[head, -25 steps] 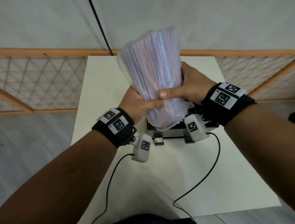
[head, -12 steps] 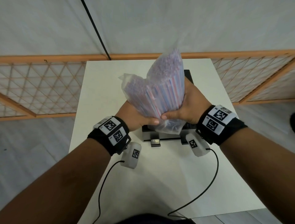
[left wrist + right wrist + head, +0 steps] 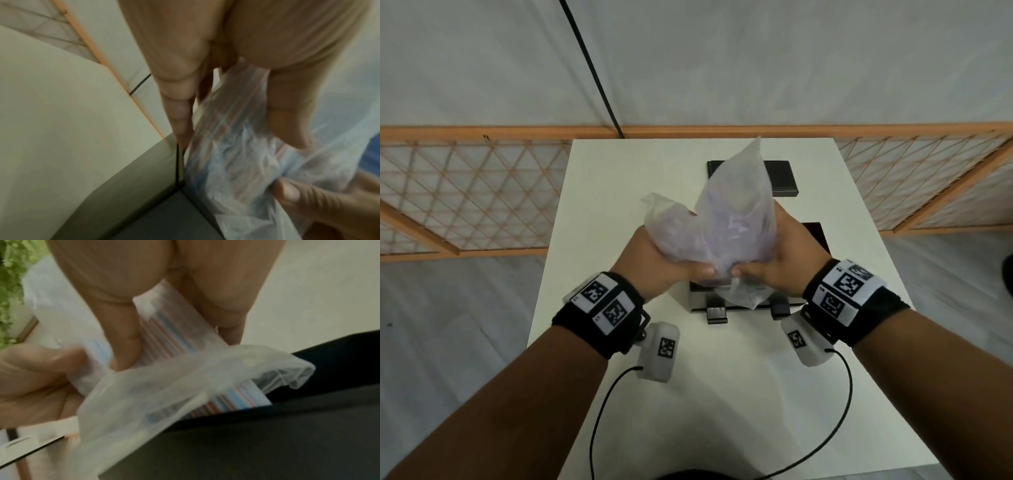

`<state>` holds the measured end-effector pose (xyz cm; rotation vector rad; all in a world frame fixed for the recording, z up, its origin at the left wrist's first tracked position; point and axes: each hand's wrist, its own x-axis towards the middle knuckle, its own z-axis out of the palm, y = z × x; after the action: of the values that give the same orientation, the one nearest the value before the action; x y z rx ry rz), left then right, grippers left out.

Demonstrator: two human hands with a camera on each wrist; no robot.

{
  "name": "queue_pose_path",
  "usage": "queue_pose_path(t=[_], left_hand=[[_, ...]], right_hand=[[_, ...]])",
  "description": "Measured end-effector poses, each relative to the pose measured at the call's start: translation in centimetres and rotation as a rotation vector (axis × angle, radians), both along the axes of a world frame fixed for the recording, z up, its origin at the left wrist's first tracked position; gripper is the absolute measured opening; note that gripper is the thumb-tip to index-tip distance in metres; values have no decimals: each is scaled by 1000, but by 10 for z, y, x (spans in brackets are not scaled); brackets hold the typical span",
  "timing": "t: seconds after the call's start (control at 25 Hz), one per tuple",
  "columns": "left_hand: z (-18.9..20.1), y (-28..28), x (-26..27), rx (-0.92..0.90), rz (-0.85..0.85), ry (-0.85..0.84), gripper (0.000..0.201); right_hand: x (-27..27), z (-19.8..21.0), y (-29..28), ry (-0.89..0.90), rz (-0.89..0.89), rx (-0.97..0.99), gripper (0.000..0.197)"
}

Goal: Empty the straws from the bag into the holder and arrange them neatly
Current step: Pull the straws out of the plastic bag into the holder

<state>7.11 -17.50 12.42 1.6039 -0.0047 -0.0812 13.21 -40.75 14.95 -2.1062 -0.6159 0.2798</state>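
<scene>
Gripping from both sides, the person's two hands held a clear plastic bag (image 3: 726, 226) above the middle of the white table (image 3: 722, 394). Nearest the viewer, two black cables (image 3: 602, 407) trailed across the tabletop from the wrist cameras. The left hand (image 3: 654, 267) clasped the bag's left side, thumb on the near face and fingers wrapped behind; the right hand (image 3: 787, 260) did the same on the right, so the thumb tips nearly met at the bag's near lower part. The bag's open mouth hung below the grip, pointing down into the black holder (image 3: 702, 301), which stood on the table directly under the hands with two small feet at its near edge. In the right wrist view, red, blue and white striped straws (image 3: 236, 399) stuck out of the bag's mouth and reached the holder's (image 3: 267, 443) dark rim. In the left wrist view, the left hand's (image 3: 226, 65) fingers pressed into the crumpled bag (image 3: 236, 162) beside the holder's (image 3: 164, 211) corner. Above the grip the bag rose as loose, puffed film, tilted away toward the far side. Behind it, a flat black lid (image 3: 780, 178) lay on the table's far part. Beyond the table ran an orange lattice fence (image 3: 482, 192).
</scene>
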Motion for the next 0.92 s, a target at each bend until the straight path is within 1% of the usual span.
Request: queue_pose_path(t=[0.04, 0.08, 0.12, 0.16, 0.24, 0.32, 0.36, 0.4, 0.48, 0.56, 0.64, 0.76, 0.8, 0.88, 0.92], left_hand=[[3, -1, -1, 19, 12, -15, 64], [5, -2, -2, 39, 21, -28, 59], [5, -2, -1, 38, 27, -31, 62], [4, -2, 0, 18, 12, -22, 69], [-2, 3, 0, 26, -21, -8, 93], [-6, 10, 1, 3, -7, -5, 123], [-3, 12, 1, -48, 12, -8, 129], [1, 14, 1, -105, 27, -28, 127], [9, 12, 4, -154, 31, -68, 113], [17, 7, 9, -158, -1, -85, 98], [29, -1, 15, -156, -33, -94, 83], [41, -4, 19, -187, -66, -145, 62], [41, -2, 18, -198, -48, -151, 61], [38, 3, 15, -196, 39, -134, 80], [35, 6, 15, -199, 65, -140, 86]], right_hand=[[0, 2, 3, -13, -2, -23, 94], [0, 3, 5, -31, -13, -26, 94], [1, 4, 6, -38, -25, -22, 94], [0, 4, 7, -31, -25, -22, 95], [-4, 2, 6, 0, -7, -23, 101], [-7, 6, 4, 23, -2, 56, 104], [-7, 11, 4, 29, -4, 118, 104], [-6, 16, 4, 45, -4, 183, 104], [0, 27, 5, 86, 28, 255, 108], [5, 38, 14, 127, 108, 234, 106], [8, 45, 23, 145, 157, 205, 96], [11, 58, 25, 108, 123, 271, 76], [10, 61, 24, 99, 120, 295, 70], [10, 62, 21, 82, 84, 333, 55], [10, 62, 20, 64, 74, 344, 47]])
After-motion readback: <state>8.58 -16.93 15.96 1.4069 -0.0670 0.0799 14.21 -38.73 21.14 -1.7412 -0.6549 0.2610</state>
